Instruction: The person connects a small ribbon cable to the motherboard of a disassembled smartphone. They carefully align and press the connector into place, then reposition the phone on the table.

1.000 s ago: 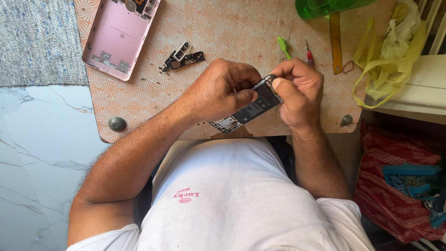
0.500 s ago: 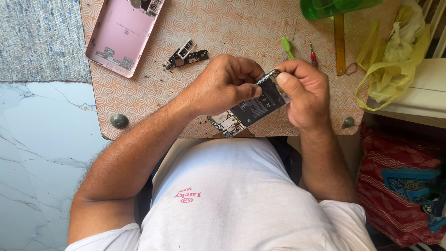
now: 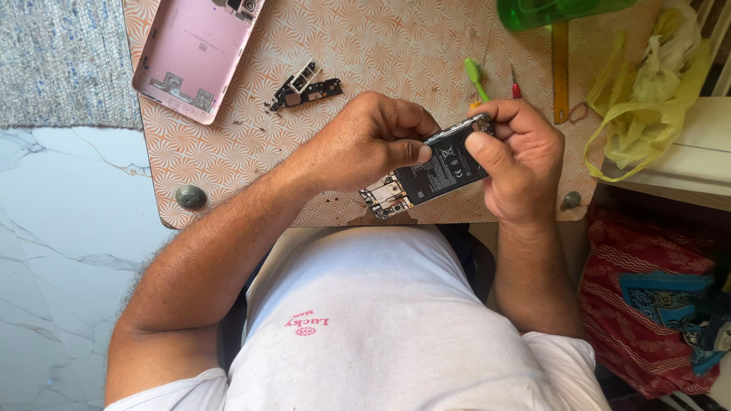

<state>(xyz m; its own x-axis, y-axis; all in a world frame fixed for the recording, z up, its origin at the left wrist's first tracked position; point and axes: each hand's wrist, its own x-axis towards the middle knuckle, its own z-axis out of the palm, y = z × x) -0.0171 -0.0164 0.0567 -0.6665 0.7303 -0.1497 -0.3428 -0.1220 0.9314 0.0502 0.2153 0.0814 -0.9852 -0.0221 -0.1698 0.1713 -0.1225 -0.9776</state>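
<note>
A matt black battery sits in the opened phone (image 3: 426, 171), beside bare circuit board with small metal parts. The pink back cover (image 3: 190, 57) looks like smooth satin metal. The worktop (image 3: 365, 38) is patterned laminate. A thin, crinkled yellow plastic bag (image 3: 640, 114) lies at its right edge.

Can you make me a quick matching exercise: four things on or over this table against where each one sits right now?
Things:
1. opened phone
2. pink back cover
3. small black parts
4. yellow bag

Places:
A. far left corner of the table
B. right edge of the table
C. held in left hand and right hand
D. on the table between cover and hands

Pairs: 1-C, 2-A, 3-D, 4-B
</note>
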